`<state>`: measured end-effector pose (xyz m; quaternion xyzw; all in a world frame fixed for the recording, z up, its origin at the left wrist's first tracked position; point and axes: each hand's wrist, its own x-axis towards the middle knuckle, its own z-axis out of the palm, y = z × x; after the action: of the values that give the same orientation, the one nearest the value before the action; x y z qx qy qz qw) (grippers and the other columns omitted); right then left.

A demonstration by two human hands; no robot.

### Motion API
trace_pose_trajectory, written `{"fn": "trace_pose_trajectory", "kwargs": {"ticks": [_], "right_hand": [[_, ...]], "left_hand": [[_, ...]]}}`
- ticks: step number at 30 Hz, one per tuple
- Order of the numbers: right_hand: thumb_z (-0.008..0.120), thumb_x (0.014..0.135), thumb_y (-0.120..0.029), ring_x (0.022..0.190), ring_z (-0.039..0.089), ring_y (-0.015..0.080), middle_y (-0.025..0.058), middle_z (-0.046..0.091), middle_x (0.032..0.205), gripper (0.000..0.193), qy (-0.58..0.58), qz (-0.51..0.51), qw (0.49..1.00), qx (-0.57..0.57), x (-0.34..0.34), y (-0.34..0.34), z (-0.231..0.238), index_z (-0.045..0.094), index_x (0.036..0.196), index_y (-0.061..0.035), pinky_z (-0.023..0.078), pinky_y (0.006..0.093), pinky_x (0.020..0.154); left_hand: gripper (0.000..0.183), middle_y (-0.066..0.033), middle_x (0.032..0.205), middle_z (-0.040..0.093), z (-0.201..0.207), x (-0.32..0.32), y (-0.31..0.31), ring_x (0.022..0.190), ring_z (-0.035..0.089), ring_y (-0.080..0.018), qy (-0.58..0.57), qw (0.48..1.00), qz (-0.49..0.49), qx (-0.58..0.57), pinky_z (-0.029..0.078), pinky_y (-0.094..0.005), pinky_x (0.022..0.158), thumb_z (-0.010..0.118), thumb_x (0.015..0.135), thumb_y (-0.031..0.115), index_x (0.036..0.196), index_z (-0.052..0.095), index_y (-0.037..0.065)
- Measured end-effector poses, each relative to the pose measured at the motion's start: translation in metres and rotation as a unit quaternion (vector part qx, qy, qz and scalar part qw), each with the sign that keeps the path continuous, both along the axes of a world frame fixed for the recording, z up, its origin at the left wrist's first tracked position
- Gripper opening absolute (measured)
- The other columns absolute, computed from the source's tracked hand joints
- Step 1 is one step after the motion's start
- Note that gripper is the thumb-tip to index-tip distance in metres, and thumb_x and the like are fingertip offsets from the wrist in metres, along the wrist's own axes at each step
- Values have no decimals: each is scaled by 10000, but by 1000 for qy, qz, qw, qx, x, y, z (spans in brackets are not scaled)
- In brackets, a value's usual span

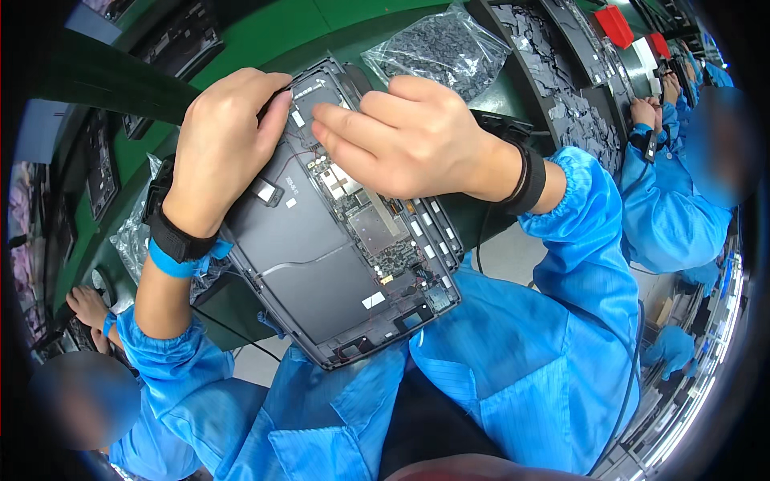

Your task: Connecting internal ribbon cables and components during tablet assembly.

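- We hold the opened tablet chassis (321,256) tilted over our lap, its near end off the green bench (265,40).
- Left hand (220,144) is clamped on its far-left edge; right hand (401,136) presses pinched fingertips (321,128) onto the far corner.
- Risk: a slip could scrape the exposed circuit board (377,232).
- Beyond, a crinkly clear bag (437,48) of dark parts.
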<state>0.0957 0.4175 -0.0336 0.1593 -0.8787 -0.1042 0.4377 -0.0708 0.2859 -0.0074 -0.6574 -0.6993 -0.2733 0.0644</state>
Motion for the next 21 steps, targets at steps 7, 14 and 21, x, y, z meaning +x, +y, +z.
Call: {"fn": "trace_pose_trajectory", "kwargs": {"ticks": [7, 14, 21], "right_hand": [[665, 664, -137, 595, 521, 116, 30, 637, 791, 68, -3, 5, 1000, -9, 4, 1, 1, 631, 676, -79, 373, 261, 488], [662, 640, -143, 588, 519, 113, 12, 592, 729, 89, -8, 10, 1000, -13, 6, -1, 0, 636, 688, -72, 372, 264, 486], [655, 629, -155, 587, 517, 111, 2, 561, 700, 111, -2, 19, 1000, -20, 6, -1, -1, 637, 695, -68, 375, 263, 491]], "left_hand": [[89, -119, 804, 656, 2, 3, 4, 752, 639, -318, 15, 999, 26, -15, 517, -397, 674, 658, 829, 84, 881, 692, 21], [129, -116, 791, 652, 6, 9, 6, 727, 637, -319, 33, 998, 44, -20, 515, -391, 643, 680, 817, 142, 873, 691, 26], [158, -152, 872, 687, 9, 6, 17, 738, 657, -298, 57, 997, 7, -49, 523, -355, 680, 671, 839, 105, 952, 701, -2]]}}
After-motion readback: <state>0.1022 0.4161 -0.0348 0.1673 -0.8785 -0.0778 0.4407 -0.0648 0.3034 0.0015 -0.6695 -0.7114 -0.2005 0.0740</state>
